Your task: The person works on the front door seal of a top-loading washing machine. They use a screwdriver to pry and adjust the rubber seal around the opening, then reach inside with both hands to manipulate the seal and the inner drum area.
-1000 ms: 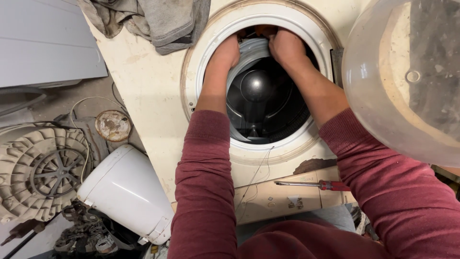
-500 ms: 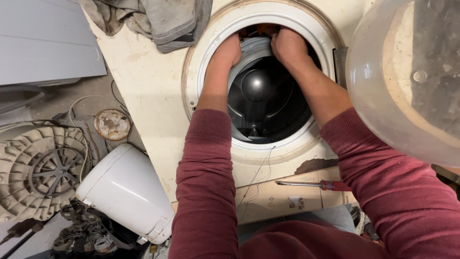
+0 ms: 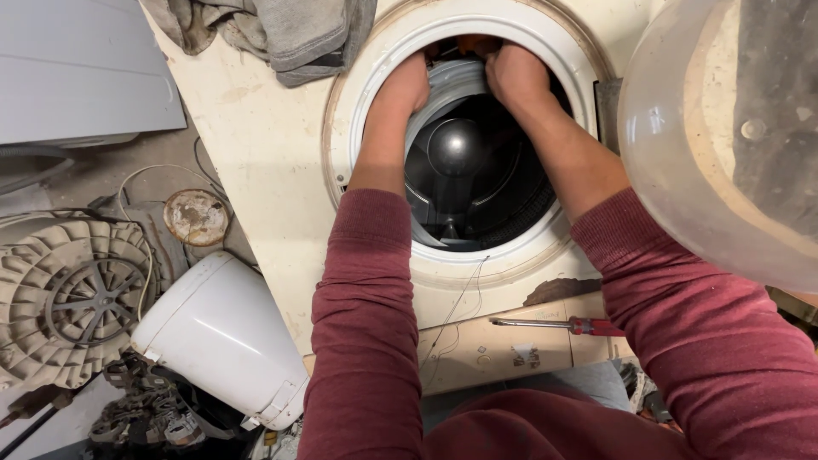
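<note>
A cream washing machine front lies below me with its round door opening facing up. Both my arms, in dark red sleeves, reach into that opening. My left hand and my right hand grip the grey rubber door gasket at the far edge of the opening, fingers curled over it. The dark drum shows below the hands. The fingertips are partly hidden behind the gasket fold.
A red-handled screwdriver lies on the panel near me. The open glass door rises at right. Grey cloth lies at the top. A white plastic housing, a ribbed drum pulley and a rusty disc sit at left.
Both hands stay on the gasket at the far rim, shifting only slightly. The view has barely moved.
</note>
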